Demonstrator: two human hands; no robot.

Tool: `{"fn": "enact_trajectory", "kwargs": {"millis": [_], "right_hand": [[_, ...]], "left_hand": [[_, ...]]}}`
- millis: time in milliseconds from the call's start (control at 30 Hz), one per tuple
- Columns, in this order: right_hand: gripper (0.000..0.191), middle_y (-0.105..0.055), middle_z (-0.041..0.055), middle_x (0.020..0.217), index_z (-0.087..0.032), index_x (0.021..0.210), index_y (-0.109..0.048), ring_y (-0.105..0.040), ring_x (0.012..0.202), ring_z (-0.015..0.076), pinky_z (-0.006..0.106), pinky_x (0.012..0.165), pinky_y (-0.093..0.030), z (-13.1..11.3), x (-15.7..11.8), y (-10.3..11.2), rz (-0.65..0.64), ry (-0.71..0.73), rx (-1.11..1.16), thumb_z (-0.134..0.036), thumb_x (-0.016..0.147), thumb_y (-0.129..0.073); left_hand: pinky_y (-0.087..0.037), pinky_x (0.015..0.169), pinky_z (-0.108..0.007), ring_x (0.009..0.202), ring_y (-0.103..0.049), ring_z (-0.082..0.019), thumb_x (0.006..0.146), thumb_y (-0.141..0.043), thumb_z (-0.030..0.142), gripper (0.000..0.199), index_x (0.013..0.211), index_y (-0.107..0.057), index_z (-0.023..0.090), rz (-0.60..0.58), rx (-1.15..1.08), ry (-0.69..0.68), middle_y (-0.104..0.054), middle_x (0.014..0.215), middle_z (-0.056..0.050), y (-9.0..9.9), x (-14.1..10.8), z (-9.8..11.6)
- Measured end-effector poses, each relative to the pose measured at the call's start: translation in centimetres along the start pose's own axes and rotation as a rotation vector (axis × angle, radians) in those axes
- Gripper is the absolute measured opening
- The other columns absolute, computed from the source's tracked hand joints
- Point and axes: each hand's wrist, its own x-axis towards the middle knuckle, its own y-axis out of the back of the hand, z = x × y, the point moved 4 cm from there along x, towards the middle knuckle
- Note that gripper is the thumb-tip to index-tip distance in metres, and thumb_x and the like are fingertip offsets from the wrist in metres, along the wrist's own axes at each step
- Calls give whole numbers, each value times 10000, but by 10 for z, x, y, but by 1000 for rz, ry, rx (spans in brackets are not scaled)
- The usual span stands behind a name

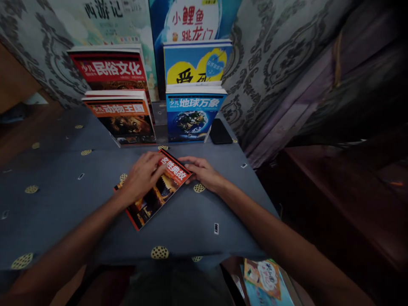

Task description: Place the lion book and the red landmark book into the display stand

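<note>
A paperback book (162, 189) with a dark orange cover and white Chinese title lies aslant on the table. My left hand (142, 172) is across its upper left edge, thumb on the cover and fingers bent at that edge; part of the cover is hidden under it. At the book's right corner, my right hand (204, 172) holds on with thumb and fingers, some fingertips out of sight. Just behind stand an orange-titled book with a lion (130, 123) and a blue book with a globe (193, 121), both upright.
Behind them stand a red book (111, 70), a blue and yellow book (196, 63) and two larger picture books at the back. A black phone (221, 131) lies by the table's right edge. More books (266, 282) sit below the front edge, near my right forearm.
</note>
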Motion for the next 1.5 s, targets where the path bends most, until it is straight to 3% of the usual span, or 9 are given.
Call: {"fn": "enact_trajectory", "kwargs": {"millis": [167, 667, 800, 933, 1067, 1200, 1300, 1400, 1500], "right_hand": [[257, -747, 14, 857, -194, 1155, -652, -709, 696, 125, 279, 670, -634, 2, -6, 2, -49, -15, 12, -222, 910, -580], [312, -751, 36, 795, -152, 1227, -604, -729, 721, 138, 336, 798, -622, -1, -11, -3, -34, -36, 8, -321, 1034, -427], [329, -747, 26, 850, -163, 1176, -625, -721, 750, 139, 297, 746, -625, 0, -9, -3, -42, 17, -21, -403, 955, -589], [509, -709, -44, 715, -188, 1174, -609, -689, 668, 121, 241, 665, -604, 4, -7, -3, -74, 65, -53, -359, 743, -820], [565, -699, -47, 685, -203, 1171, -598, -657, 586, 119, 246, 589, -574, 6, -6, -2, -40, 107, -67, -403, 695, -828], [475, -646, -54, 630, -200, 1113, -617, -591, 519, 118, 256, 531, -521, 1, 3, 17, 174, 234, -128, -471, 745, -749], [333, -589, -47, 583, -180, 1067, -635, -578, 527, 152, 311, 575, -527, -8, 10, 36, 394, 352, -372, -412, 829, -638], [294, -711, 91, 869, -158, 1105, -646, -684, 847, 262, 456, 824, -556, -16, 4, 31, 514, 484, -776, -310, 863, -575], [364, -600, 184, 1355, -173, 1251, -607, -523, 1304, 346, 578, 1081, -414, -11, -16, -11, 416, 610, -1154, -303, 916, -546]], "left_hand": [[-431, 1079, -489, 1252, -555, -324, 901, -572, 521, 502, 1305, -567, 222, -126, 146, -70, -617, 1339, -129, -24, -13, 44], [-456, 1063, -489, 1185, -632, -310, 977, -400, 356, 393, 1257, -604, 171, -137, 184, -31, -679, 1262, -153, -28, -13, 49], [-480, 1036, -453, 1144, -651, -282, 1006, -332, 342, 407, 1223, -630, 168, -133, 213, -80, -695, 1241, -128, -25, -13, 52], [-475, 1026, -445, 1152, -630, -275, 1011, -330, 354, 408, 1179, -651, 165, -59, 186, -41, -685, 1253, -122, -12, -5, 32], [-485, 969, -441, 1105, -635, -294, 939, -451, 357, 388, 1208, -630, 143, 55, 83, 187, -686, 1209, -138, 6, 3, -23], [-500, 634, -281, 693, -639, -181, 819, -567, 341, 390, 1148, -632, 143, -5, -376, 349, -683, 762, -22, 2, 0, -64], [-408, 453, -215, 504, -552, -129, 733, -672, 393, 451, 1106, -622, 144, -104, -724, 468, -571, 580, 49, -13, -5, -67], [-389, 399, -190, 450, -542, -110, 686, -736, 370, 447, 1057, -621, 149, -183, -865, 537, -578, 557, 56, -24, -7, -59], [-401, 394, -176, 422, -537, -93, 695, -747, 318, 402, 1036, -620, 148, -212, -910, 568, -598, 552, 52, -29, -7, -55]]}}
